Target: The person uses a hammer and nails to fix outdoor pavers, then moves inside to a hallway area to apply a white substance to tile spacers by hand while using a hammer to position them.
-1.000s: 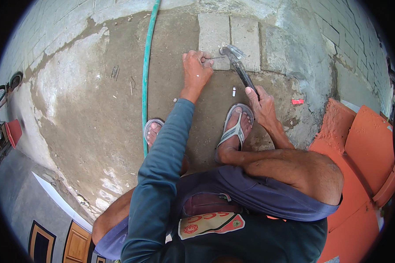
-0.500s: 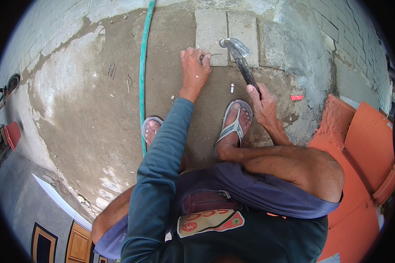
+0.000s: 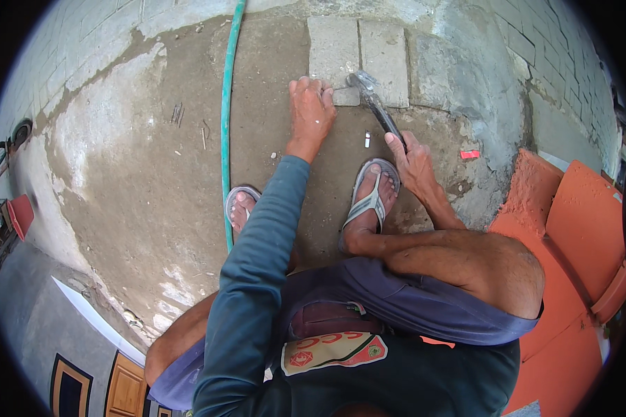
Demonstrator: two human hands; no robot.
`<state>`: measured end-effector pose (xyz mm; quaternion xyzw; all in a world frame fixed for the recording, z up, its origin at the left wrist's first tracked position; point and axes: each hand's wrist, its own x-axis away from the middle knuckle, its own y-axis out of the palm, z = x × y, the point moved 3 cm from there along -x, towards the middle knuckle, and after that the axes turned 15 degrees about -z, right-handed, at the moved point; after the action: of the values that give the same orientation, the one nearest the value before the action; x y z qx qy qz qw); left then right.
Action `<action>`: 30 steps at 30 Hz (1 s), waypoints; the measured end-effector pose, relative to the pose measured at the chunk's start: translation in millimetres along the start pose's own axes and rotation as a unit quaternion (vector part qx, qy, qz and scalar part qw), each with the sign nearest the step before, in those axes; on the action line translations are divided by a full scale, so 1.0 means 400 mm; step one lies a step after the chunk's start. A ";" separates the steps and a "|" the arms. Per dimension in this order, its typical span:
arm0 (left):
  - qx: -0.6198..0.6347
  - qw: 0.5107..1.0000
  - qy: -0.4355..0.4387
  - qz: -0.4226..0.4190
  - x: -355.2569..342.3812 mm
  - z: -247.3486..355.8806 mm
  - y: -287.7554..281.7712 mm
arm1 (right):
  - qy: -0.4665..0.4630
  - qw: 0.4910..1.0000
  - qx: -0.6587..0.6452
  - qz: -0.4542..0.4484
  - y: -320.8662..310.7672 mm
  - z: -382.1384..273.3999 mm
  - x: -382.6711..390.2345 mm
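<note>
My left hand (image 3: 311, 111) pinches a thin metal nail (image 3: 341, 88) lying nearly level over the left of two pale concrete blocks (image 3: 333, 43). My right hand (image 3: 412, 162) grips the dark handle of a claw hammer (image 3: 379, 111); its metal head is down at the nail's right end, over that same block. The right-hand block (image 3: 384, 52) lies just beside it. A small white object (image 3: 367, 139) is on the ground below the hammer.
A green hose (image 3: 227, 118) runs past my left foot. Several loose nails (image 3: 177, 113) lie left of it. A red scrap (image 3: 469, 154) lies at the right, near orange painted pieces (image 3: 581, 229). My sandalled feet (image 3: 368, 198) are below my hands.
The hammer head rose slightly half a second ago and is now lower again, down at the nail. My left hand stays in about the same place on the nail.
</note>
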<state>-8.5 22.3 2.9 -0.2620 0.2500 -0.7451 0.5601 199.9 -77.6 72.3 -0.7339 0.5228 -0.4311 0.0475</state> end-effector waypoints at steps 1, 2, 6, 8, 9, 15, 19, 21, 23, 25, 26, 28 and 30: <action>0.002 1.000 -0.003 -0.003 0.002 -0.002 0.000 | 0.036 0.999 -0.014 -0.017 0.003 0.004 -0.002; 0.004 1.000 -0.007 -0.006 0.003 -0.004 0.001 | 0.036 0.999 -0.015 -0.017 0.007 0.004 0.006; -0.001 1.000 -0.002 0.009 0.005 -0.003 -0.003 | -0.037 0.999 -0.001 0.020 0.022 0.004 0.021; 0.006 1.000 0.000 0.007 -0.001 -0.006 -0.001 | 0.002 0.999 0.038 -0.013 0.015 0.004 0.010; 0.007 1.000 0.002 0.009 -0.005 -0.007 -0.001 | 0.020 1.000 0.012 -0.016 0.005 -0.001 0.012; 0.008 1.000 0.010 -0.001 0.003 -0.007 -0.015 | -0.032 0.998 -0.053 0.027 0.017 -0.024 0.040; 0.030 0.999 0.003 -0.025 -0.003 -0.007 -0.011 | 0.041 0.998 0.016 -0.034 -0.008 -0.033 0.014; 0.018 1.000 0.009 -0.015 0.002 -0.012 -0.014 | 0.021 0.999 -0.023 -0.023 -0.003 -0.039 0.018; 0.028 0.999 0.002 -0.028 0.000 -0.012 -0.021 | 0.003 0.998 -0.062 -0.013 0.003 -0.045 0.024; 0.031 0.999 -0.005 -0.044 -0.002 -0.012 -0.024 | -0.043 0.997 -0.062 0.013 0.004 -0.060 0.030; 0.035 0.998 -0.011 -0.059 -0.004 -0.011 -0.021 | -0.042 0.997 -0.061 0.015 0.000 -0.054 0.027; 0.036 0.998 -0.007 -0.054 -0.007 -0.004 -0.013 | 0.039 0.998 0.029 -0.040 -0.003 -0.033 0.014; 0.035 0.998 -0.001 -0.048 -0.015 -0.001 -0.009 | 0.040 0.999 0.009 -0.034 -0.024 -0.042 0.024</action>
<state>-9.7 28.7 4.4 -0.2549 0.2099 -0.7791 0.5329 196.4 -74.6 93.3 -0.7328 0.4953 -0.4662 0.0183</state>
